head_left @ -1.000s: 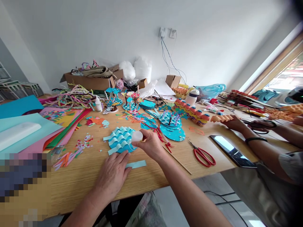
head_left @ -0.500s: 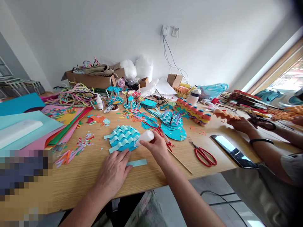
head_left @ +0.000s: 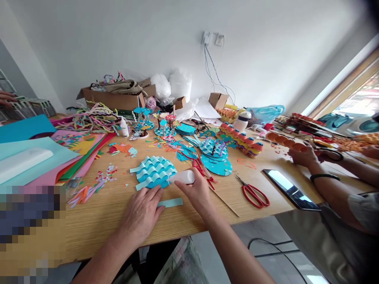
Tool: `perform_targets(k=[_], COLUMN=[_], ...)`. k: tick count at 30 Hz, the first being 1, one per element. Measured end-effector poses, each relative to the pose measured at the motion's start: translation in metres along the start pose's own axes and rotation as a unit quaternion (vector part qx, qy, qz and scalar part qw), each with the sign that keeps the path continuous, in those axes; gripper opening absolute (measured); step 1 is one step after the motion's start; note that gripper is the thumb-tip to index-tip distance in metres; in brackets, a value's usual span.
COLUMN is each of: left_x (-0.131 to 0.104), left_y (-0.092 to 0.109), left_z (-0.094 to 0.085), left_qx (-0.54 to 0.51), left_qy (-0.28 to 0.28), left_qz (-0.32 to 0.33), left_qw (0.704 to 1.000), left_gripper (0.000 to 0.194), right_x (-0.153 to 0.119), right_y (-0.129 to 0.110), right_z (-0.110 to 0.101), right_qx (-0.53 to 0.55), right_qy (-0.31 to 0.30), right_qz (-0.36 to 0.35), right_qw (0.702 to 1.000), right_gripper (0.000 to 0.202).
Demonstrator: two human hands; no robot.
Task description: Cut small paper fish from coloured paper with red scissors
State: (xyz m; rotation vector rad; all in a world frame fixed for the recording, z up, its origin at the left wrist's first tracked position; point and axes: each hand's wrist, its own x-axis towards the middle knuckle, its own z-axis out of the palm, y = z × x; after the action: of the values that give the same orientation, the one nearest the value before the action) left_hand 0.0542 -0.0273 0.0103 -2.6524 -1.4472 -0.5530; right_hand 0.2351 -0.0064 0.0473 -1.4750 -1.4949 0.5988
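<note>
A blue paper disc [head_left: 160, 182] lies on the table, with rows of wavy light-blue paper strips [head_left: 154, 167] across it. My right hand [head_left: 197, 193] is closed around a white glue bottle [head_left: 185, 177], tipped sideways with its nozzle at the disc's right edge. Flat on the table, my left hand [head_left: 145, 209] rests its outstretched fingertips on the disc's lower edge. A loose light-blue paper strip [head_left: 173, 202] lies beside my left thumb, one end partly hidden by the hand.
Red-handled scissors [head_left: 255, 195], a thin wooden stick [head_left: 225, 202] and a phone [head_left: 290, 189] lie to the right. A co-worker's hand [head_left: 304, 157] holds an orange scalloped piece [head_left: 286, 141]. Coloured paper sheets [head_left: 85, 157] are at left, and finished discs [head_left: 217, 163] stand beyond my right hand.
The glue bottle has tilted flatter, its base swinging right and down with my right hand. My left hand stays on the disc. The co-worker's hands have shifted slightly with the orange piece.
</note>
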Motion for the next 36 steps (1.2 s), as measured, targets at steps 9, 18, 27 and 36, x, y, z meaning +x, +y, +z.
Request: perform_targets(k=[9,18,27,36], left_x=[-0.001,-0.001,-0.001,-0.002], left_y=[0.001,-0.002,0.0,-0.002], left_z=[0.0,0.004,0.0,0.004], left_qx=[-0.005,-0.012,-0.014,-0.019], left_qy=[-0.003,0.001,-0.012,0.004], left_qz=[-0.011,-0.001,-0.006,-0.001], left_qw=[1.0,1.0,1.0,1.0], left_gripper=[0.036,0.036,0.037,0.037], right_x=[0.028,0.036,0.038,0.041], right_y=[-0.037,-0.041,-0.044,-0.041], right_z=[-0.006,-0.004,-0.001,0.002], right_qx=[-0.122,-0.19,-0.192,-0.165], right_qy=[-0.092,-0.111,-0.113,-0.12], right_qz=[-0.076,-0.086,-0.112,-0.107], right_qw=[0.985,0.972,0.968,0.973], right_gripper=[0.029,0.028,0.025,0.022])
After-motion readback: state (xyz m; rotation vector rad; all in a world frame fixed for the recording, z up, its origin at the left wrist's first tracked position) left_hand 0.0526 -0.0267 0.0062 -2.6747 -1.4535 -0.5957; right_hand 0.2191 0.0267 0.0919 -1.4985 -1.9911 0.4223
